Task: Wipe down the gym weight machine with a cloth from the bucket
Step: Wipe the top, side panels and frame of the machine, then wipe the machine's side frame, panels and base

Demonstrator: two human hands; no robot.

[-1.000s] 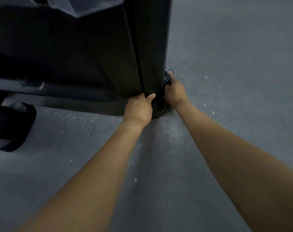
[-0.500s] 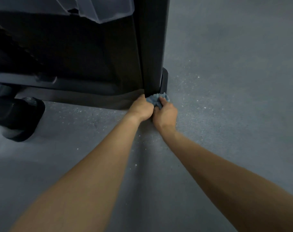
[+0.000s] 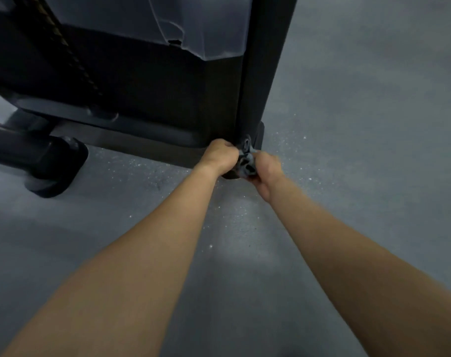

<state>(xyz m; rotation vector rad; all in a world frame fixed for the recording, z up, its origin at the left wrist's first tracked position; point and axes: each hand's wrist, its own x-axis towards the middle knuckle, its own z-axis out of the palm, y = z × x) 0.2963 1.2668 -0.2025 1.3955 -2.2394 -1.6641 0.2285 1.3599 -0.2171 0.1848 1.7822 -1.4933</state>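
**Where the weight machine (image 3: 152,81) meets the floor (image 3: 361,189), a bunched cloth (image 3: 245,161)**

Because it is squeezed into a tight grey-blue wad, the cloth shows only as a few folds between two fists. It is low at the front corner of the weight machine, and its upper tip lies against the foot of the dark upright post (image 3: 267,73).

The left hand (image 3: 219,157) closes its grip on the wad from the left, knuckles up and fingers curled under. The right hand (image 3: 267,168) is blurred, yet its grip plainly wraps the same cloth from the right, so the two fists sit almost knuckle to knuckle. Whether the cloth touches the floor I cannot tell, since the hands hide its underside. Both bare forearms reach in from the bottom edge of the view.

Left of the post lies the machine's dark side panel. Above it hangs a clear plastic guard (image 3: 193,24) with a small notch in its lower edge. A black strip with yellow marks (image 3: 64,47) slants down at upper left. A base rail (image 3: 142,136) leads along the bottom to a rounded black foot (image 3: 57,168) standing on the floor. That floor is grey and speckled, with bright flecks thickest near the corner.
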